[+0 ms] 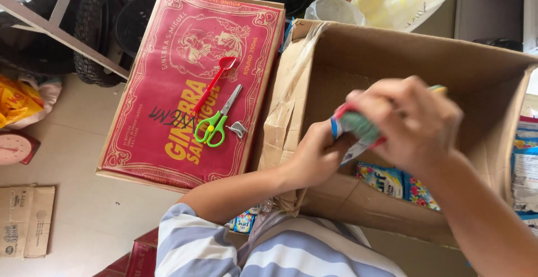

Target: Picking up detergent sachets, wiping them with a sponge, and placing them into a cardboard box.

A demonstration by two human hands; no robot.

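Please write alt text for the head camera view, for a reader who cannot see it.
Two hands, left and right, grip a small packet over an open cardboard box. Beside it, green-handled scissors and a red plastic spoon lie on a closed red box.

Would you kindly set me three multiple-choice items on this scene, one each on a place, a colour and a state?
1. Where do the scissors lie?
A. on the red box
B. inside the brown box
C. on the floor

2. What colour are the scissors' handles?
A. blue
B. green
C. black

3. How is the brown cardboard box?
A. taped shut
B. flattened
C. open at the top

Answers:
1. A, they rest on the red box beside a red plastic spoon.
2. B, both handle loops are bright green.
3. C, its flaps stand up, packets show inside, and the left hand and right hand hold a small packet above it.
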